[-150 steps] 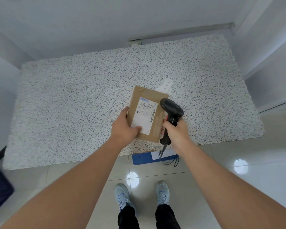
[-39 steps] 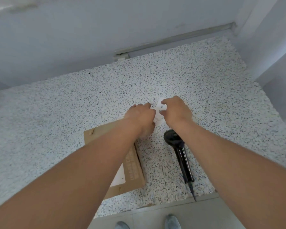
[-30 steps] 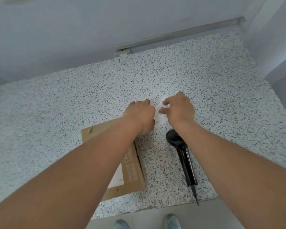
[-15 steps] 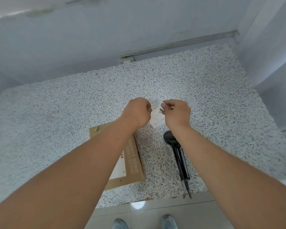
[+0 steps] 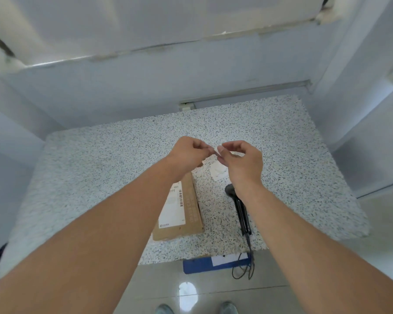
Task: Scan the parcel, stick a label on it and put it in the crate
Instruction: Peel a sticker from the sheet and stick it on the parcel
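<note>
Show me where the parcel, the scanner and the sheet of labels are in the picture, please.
parcel (image 5: 188,214): head view, on the bare brown cardboard right of its white label.
scanner (image 5: 241,208): head view, on the black handle.
sheet of labels (image 5: 218,172): head view, on the white paper below the hands.

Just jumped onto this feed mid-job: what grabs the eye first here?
Two bare forearms fill the frame, the left hand and right hand meeting above the speckled table, pinching a small white label between them. Below them a flat brown parcel lies beside a black scanner near the table's front edge.
</note>
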`<state>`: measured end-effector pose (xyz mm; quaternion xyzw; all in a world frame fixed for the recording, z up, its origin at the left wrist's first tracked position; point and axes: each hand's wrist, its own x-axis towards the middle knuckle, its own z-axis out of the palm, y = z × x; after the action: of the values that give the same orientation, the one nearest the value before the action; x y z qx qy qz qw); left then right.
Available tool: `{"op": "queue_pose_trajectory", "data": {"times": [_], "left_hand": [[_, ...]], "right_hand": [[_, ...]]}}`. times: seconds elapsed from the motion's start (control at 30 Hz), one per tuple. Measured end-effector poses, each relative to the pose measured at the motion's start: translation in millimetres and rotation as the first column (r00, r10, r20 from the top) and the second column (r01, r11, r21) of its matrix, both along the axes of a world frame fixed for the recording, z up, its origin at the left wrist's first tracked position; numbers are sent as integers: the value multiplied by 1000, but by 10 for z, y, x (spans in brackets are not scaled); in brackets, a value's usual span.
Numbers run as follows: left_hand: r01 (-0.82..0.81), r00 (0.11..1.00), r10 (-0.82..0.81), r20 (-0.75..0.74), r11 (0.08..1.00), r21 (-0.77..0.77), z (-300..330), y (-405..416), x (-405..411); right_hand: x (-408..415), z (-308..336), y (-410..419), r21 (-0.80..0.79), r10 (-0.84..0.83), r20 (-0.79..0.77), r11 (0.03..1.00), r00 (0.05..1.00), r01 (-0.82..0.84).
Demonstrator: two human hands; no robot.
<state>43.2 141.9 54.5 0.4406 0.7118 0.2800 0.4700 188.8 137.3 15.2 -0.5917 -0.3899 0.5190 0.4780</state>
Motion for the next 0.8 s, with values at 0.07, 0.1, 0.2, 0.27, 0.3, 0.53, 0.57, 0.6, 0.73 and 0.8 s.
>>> {"op": "queue_pose_trajectory", "data": {"times": [0.07, 0.1, 0.2, 0.27, 0.3, 0.53, 0.57, 0.6, 0.73, 0.8], "left_hand": [[-4, 998, 3, 58, 1000, 18, 147, -100, -18], [-6, 997, 4, 73, 1000, 27, 219, -152, -27], [-5, 996, 1, 90, 999, 48, 422, -288, -42], [9, 995, -15, 97, 998, 68, 567, -375, -71], [24, 994, -32, 103, 996, 81, 644, -423, -92], [92, 993, -101, 59, 987, 133, 1136, -730, -353], [89, 994, -97, 50, 986, 139, 1196, -780, -398], [87, 995, -94, 44, 986, 145, 1252, -830, -440], [61, 997, -69, 42, 982, 177, 1479, -1001, -618], [44, 996, -58, 63, 978, 202, 1593, -1084, -691]], "right_hand": [[-22, 153, -91, 10, -1, 29, 1000, 1000, 1], [-37, 226, -142, 22, -4, 37, 1000, 999, 3], [-66, 435, -291, 64, -14, 25, 998, 1000, 13], [-88, 579, -389, 86, -10, -13, 996, 1000, 11], [-101, 657, -438, 97, -2, -32, 995, 999, 5], [-261, 1131, -689, 108, 16, -100, 994, 995, -5], [-303, 1201, -729, 115, 21, -102, 993, 995, -10], [-348, 1269, -767, 122, 27, -116, 992, 993, -13], [-531, 1536, -891, 143, 41, -216, 990, 976, -10], [-601, 1672, -949, 145, 37, -246, 989, 969, -1]]}}
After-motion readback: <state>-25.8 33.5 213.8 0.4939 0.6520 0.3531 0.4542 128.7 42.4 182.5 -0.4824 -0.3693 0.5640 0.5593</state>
